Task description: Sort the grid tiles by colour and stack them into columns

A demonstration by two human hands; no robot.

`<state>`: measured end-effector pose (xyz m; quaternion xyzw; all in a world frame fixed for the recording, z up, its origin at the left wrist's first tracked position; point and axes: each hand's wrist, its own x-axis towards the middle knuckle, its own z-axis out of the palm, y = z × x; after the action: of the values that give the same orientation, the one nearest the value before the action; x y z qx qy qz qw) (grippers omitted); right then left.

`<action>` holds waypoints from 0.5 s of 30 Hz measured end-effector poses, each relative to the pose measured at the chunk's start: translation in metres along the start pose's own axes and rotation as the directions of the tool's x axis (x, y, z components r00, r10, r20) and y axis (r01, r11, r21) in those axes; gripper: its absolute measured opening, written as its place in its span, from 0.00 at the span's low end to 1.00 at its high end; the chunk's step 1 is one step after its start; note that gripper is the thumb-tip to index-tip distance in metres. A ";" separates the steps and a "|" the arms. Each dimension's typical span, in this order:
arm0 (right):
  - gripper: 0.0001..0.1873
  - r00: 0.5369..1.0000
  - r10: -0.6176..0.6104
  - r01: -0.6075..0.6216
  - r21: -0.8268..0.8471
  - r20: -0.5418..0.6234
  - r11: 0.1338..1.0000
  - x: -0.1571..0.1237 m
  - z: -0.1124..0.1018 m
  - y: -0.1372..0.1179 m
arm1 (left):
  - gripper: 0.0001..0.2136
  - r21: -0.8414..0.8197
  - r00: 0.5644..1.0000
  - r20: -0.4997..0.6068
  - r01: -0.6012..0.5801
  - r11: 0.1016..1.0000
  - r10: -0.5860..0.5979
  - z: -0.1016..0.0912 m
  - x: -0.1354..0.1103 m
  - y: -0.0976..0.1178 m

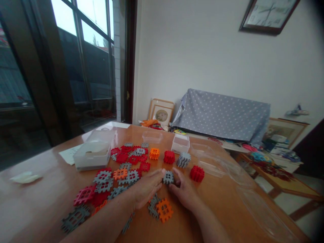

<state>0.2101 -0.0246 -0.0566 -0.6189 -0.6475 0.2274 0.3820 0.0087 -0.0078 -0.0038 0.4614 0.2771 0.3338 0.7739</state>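
A small stack of grey interlocking window-frame tiles (168, 177) sits on the table between my two hands. My left hand (149, 185) lies along its left side, fingers straight and together against it. From the right, my right hand (184, 190) curves round the stack, thumb at the near corner and fingers at the far side. Just beyond stand an orange stack (154, 154), a red stack (169, 157), a grey stack (183, 159) and another red stack (197, 173). Nearer me, an orange tile (164, 210) overlaps grey tiles (153, 206).
Loose red, grey and orange tiles (103, 180) spread over the table's left part, partly under my left forearm. A clear plastic box (92, 157) stands behind them. A smaller box (180, 143) is at the back, and clear lids (211, 166) lie to the right.
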 end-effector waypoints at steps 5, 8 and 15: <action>0.34 1.000 -0.027 0.027 0.096 -0.009 0.995 0.004 0.006 0.008 | 0.22 -0.001 1.000 -0.010 0.008 1.000 -0.008 0.000 0.001 -0.001; 0.33 0.999 -0.033 0.035 0.134 -0.018 0.990 0.005 0.008 0.011 | 0.21 0.005 1.000 -0.008 0.003 1.000 -0.003 0.000 0.001 -0.002; 0.37 0.999 0.031 -0.029 0.070 -0.030 0.997 0.003 0.007 0.012 | 0.22 -0.005 1.000 -0.012 0.004 1.000 -0.004 0.002 0.000 0.001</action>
<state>0.2123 -0.0189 -0.0694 -0.6184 -0.6238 0.2462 0.4098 0.0096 -0.0081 -0.0018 0.4567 0.2818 0.3358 0.7741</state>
